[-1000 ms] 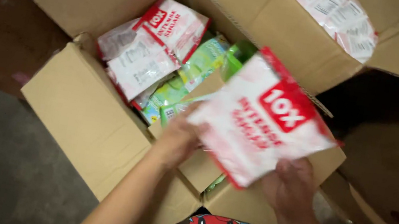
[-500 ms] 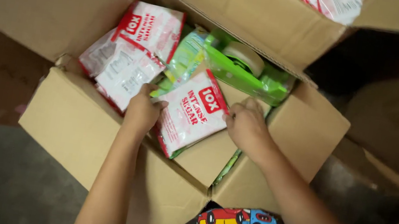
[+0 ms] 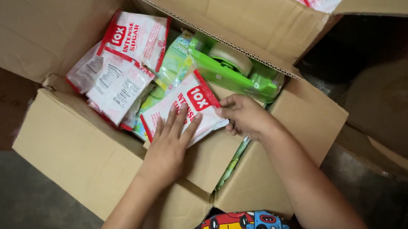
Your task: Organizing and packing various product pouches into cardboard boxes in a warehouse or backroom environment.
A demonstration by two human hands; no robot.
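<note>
Fingers of the left hand [image 3: 168, 144] lie spread and flat on a red-and-white packet [image 3: 186, 107]; the right hand [image 3: 244, 116] pinches its upper right edge. Packet sits at the near side of an open cardboard box [image 3: 71, 147] — long axis diagonal, red end pointing up-right. Beyond it lie similar packets [image 3: 124, 62], green pouches [image 3: 175, 60] and a green tape dispenser [image 3: 233, 70].

Red-and-white flat packets [image 3: 130, 58] and green packets [image 3: 174, 62] inside open cardboard box [image 3: 92, 156]
</note>
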